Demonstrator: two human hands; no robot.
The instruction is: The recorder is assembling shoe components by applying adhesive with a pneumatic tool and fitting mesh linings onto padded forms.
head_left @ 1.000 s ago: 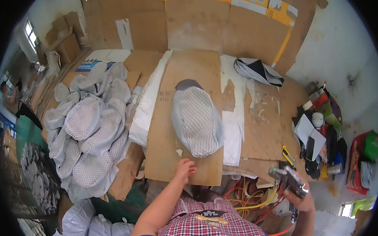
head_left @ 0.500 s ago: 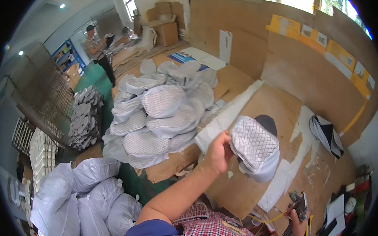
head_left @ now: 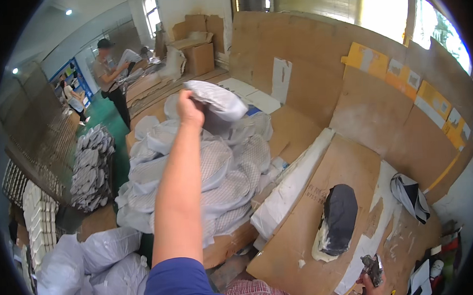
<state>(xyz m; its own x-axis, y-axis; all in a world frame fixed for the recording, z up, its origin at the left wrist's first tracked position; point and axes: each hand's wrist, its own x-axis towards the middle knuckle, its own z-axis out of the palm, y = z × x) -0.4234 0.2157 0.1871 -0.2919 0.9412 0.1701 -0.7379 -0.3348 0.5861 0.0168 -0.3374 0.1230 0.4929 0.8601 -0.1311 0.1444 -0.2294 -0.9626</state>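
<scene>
My left hand (head_left: pixel 191 111) is stretched out far over the pile, its fingers closed on the edge of a light grey padded fabric piece (head_left: pixel 221 99). Beneath it lies a heap of similar grey pieces (head_left: pixel 217 188) with a diamond-pattern quilted face. At the lower right my right hand (head_left: pixel 370 289) grips a metal spray gun (head_left: pixel 374 270); only part of that hand shows. Between the two hands, a dark grey oblong pad (head_left: pixel 341 219) with a ragged cream edge rests on the cardboard-covered bench (head_left: pixel 298 239).
A grey and black curved piece (head_left: pixel 410 197) lies at the bench's right. Cardboard walls (head_left: pixel 306 44) stand behind. Stuffed white sacks (head_left: pixel 112 253) sit at lower left, stacked grey pieces (head_left: pixel 93 167) beyond. A person in a cap (head_left: pixel 109 76) stands at the back left; another person (head_left: pixel 72 99) is farther off.
My left hand has carried the grey padded piece from the bench up and left over the pile. The dark pad it partly covered now shows whole. The spray gun stays at the lower right.
</scene>
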